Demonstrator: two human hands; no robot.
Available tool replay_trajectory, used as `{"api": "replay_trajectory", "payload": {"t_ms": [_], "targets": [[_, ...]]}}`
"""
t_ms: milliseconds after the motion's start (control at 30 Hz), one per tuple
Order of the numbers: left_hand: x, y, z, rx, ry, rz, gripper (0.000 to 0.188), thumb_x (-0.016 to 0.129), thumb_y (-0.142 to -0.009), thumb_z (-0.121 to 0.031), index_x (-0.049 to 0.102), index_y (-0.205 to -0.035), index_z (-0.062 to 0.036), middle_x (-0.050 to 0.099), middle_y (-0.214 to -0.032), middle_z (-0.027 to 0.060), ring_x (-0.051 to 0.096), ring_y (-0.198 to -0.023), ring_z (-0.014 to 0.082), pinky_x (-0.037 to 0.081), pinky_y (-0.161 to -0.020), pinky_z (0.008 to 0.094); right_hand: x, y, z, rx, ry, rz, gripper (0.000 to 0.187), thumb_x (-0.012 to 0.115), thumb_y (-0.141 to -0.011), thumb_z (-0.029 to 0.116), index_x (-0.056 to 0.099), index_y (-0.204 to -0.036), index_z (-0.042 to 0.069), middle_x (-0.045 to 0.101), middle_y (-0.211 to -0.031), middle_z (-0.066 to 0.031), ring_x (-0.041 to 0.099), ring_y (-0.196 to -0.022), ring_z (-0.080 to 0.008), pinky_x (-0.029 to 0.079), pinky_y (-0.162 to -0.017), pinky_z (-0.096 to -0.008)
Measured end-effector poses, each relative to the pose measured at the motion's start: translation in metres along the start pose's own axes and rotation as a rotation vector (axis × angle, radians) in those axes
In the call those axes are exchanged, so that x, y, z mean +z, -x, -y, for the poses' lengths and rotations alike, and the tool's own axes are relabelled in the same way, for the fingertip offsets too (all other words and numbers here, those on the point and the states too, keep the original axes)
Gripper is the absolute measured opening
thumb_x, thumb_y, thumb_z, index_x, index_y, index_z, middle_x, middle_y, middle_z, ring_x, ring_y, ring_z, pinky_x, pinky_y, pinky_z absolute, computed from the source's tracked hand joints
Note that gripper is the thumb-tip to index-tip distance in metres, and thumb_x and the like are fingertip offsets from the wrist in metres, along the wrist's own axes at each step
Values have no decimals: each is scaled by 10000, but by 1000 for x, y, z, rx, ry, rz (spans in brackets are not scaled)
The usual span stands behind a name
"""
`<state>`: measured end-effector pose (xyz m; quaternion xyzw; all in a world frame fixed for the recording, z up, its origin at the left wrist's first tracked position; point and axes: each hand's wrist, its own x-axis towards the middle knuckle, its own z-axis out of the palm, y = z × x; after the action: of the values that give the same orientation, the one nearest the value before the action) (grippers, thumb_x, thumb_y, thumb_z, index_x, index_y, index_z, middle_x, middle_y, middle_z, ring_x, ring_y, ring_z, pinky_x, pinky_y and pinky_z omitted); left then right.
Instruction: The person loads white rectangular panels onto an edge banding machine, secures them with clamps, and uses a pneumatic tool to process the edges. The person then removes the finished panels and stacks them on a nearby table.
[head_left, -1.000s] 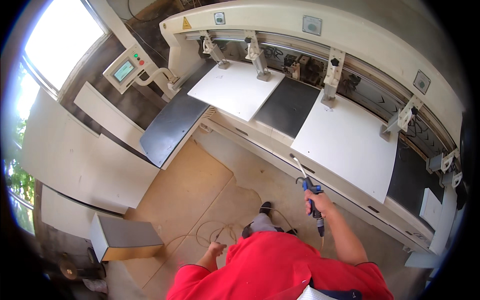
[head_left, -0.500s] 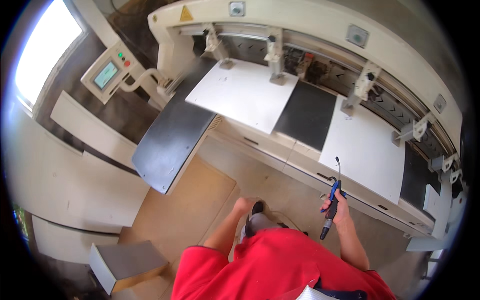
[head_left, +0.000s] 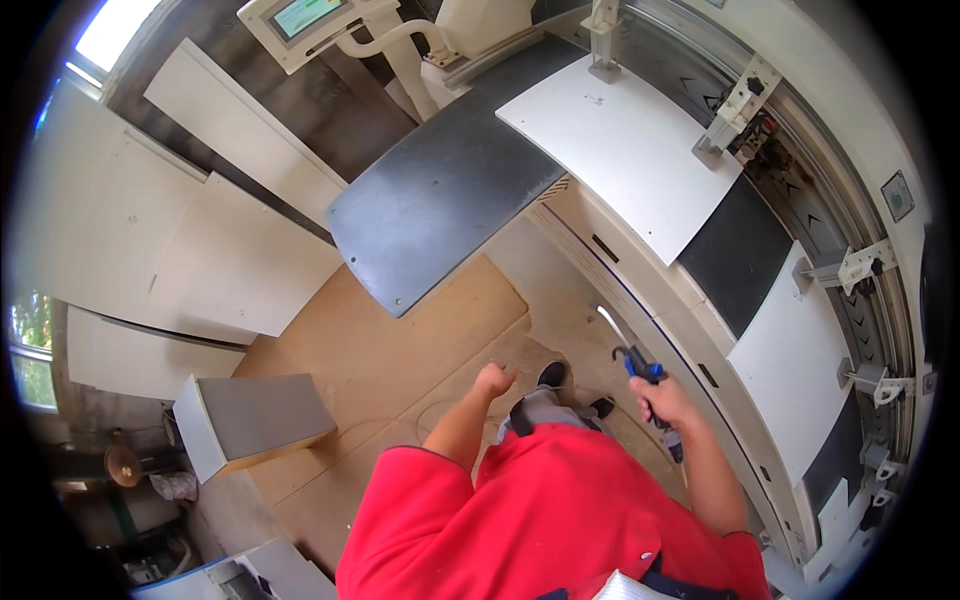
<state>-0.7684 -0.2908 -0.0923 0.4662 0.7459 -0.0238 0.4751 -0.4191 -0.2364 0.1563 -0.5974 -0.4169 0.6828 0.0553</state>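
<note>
My right hand (head_left: 668,400) is closed around the grip of a blue and black air blow gun (head_left: 655,372), whose thin curved nozzle points up and away from me. A hose seems to run down from its lower end. My left hand (head_left: 492,381) hangs in front of me over the floor, fingers curled in, with nothing visible in it. Beyond the blow gun stands a long cream machine (head_left: 640,255). One white panel (head_left: 630,140) lies on its dark bed under clamps, and a second white panel (head_left: 800,365) lies farther right.
A dark side table (head_left: 440,200) juts out from the machine, below a control screen (head_left: 305,14). Large white boards (head_left: 225,250) lean at the left. A grey box-shaped piece (head_left: 262,415) stands by a brown board (head_left: 400,345) on the floor. A hose lies near my feet.
My view has turned left, so the machine now sits farther right. The blow gun stays in my right hand, its nozzle now tilted leftward. My left hand remains low and curled.
</note>
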Motion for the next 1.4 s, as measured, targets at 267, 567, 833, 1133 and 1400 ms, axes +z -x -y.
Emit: {"api": "replay_trajectory", "payload": {"t_ms": [267, 567, 833, 1133, 1400], "targets": [[42, -7, 106, -159, 204, 28, 652, 656, -775, -384, 554, -1242, 60, 552, -1264, 251, 524, -1214, 336, 417, -1016, 367, -102, -11, 11, -176, -876, -430, 302, 579, -930, 344, 502, -858, 61, 499, -575, -43, 501, -471, -174, 460, -493, -370], [19, -73, 15, 68, -17, 91, 623, 612, -789, -430, 587, -1225, 13, 593, -1181, 272, 567, -1156, 337, 441, -980, 382, -117, 51, -79, -115, -987, -566, 310, 581, -928, 350, 497, -845, 63, 492, -578, -45, 497, -470, -197, 458, -512, -391], [23, -116, -110, 364, -83, 170, 601, 595, -805, -467, 612, -1183, 1, 638, -1082, 258, 609, -1065, 372, 483, -904, 410, -109, 91, -181, -155, -1456, -946, 347, 598, -899, 401, 479, -800, 90, 438, -536, -26, 459, -434, -201, 439, -497, -397], [57, -152, -72, 337, -90, 210, 549, 614, -812, -448, 632, -1164, -27, 633, -1105, 250, 598, -1091, 360, 478, -918, 396, -47, 82, -162, 14, -1017, -523, 285, 597, -914, 318, 540, -855, 45, 500, -577, -41, 524, -469, -186, 462, -480, -375], [14, -105, -109, 175, 238, 256, 449, 648, -797, -260, 629, -1138, 31, 683, -828, 126, 638, -691, 164, 509, -611, 310, -58, 52, -78, -65, -883, -358, 269, 577, -932, 283, 542, -893, 19, 525, -604, -52, 538, -513, -189, 463, -519, -363]]}}
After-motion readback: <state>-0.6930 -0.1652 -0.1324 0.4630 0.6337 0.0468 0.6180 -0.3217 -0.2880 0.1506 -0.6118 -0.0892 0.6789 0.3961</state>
